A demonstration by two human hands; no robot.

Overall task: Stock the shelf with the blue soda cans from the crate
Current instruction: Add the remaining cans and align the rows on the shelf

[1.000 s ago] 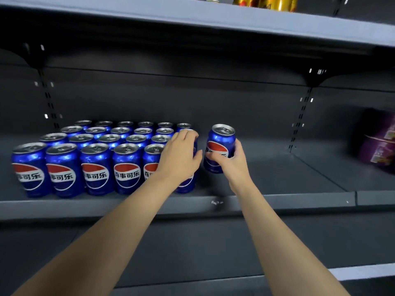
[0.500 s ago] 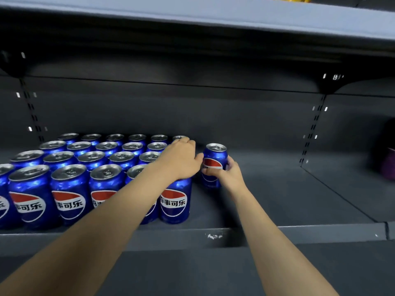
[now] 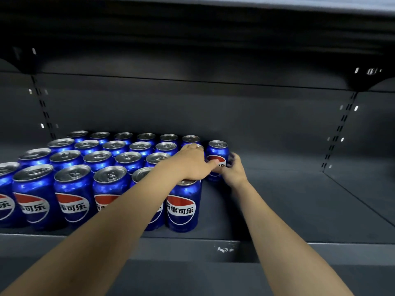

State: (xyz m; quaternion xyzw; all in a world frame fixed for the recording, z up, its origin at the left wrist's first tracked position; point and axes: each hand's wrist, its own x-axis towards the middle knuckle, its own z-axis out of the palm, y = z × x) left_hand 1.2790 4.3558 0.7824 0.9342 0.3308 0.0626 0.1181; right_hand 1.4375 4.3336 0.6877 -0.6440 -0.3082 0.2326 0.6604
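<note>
The scene is dim overall, lit from the front and above. The dark grey metal shelf [image 3: 277, 210] is brightest along its front edge and falls off toward the matte grey back panel [image 3: 213, 116], which fades to near black under the pale upper shelf board [image 3: 320, 5]. Soft white glare sits on the silver lids and glossy sides of the blue soda cans [image 3: 111, 184]. The two bare forearms are evenly lit and throw faint shadows. The fingers [image 3: 234, 159] of the right hand [image 3: 233, 171] are smeared by motion blur. Wide-angle distortion bows the shelf edges, and the corners lose sharpness.
</note>
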